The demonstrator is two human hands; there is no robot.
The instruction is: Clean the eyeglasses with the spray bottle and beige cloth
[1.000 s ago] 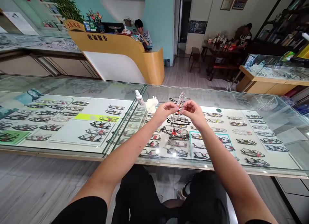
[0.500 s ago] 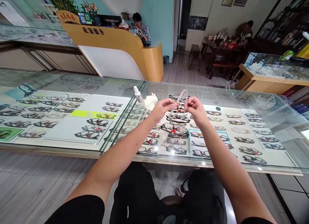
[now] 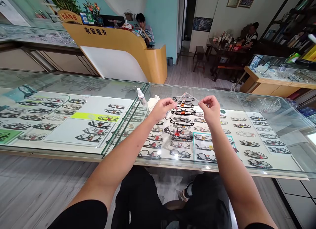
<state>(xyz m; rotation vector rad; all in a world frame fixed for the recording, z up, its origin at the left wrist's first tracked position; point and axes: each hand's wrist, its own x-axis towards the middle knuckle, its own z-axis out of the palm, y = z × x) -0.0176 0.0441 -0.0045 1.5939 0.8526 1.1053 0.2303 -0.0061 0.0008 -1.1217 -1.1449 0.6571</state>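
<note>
Glass showcase (image 3: 247, 100) holds eyeglasses; 2 hands grip clear spectacles (image 3: 184, 98).

The clear-framed glasses (image 3: 184, 99) between the hands are nearly invisible against the glass; both fingertip grips are hidden.

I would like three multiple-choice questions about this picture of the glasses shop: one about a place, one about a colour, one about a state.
1. Where does the small spray bottle stand?
A. on the glass counter, left of the left hand
B. on the floor
C. on the wooden table at the back

2. What colour is the frame of the glasses that the hands hold?
A. red
B. clear
C. black

3. How are those glasses held?
A. folded in one fist
B. lying flat on the counter
C. spread open between both hands

Answers: 1 A, it stands beside the white cloth. 2 B, the frame is see-through. 3 C, the left hand and right hand each pinch one end.
</note>
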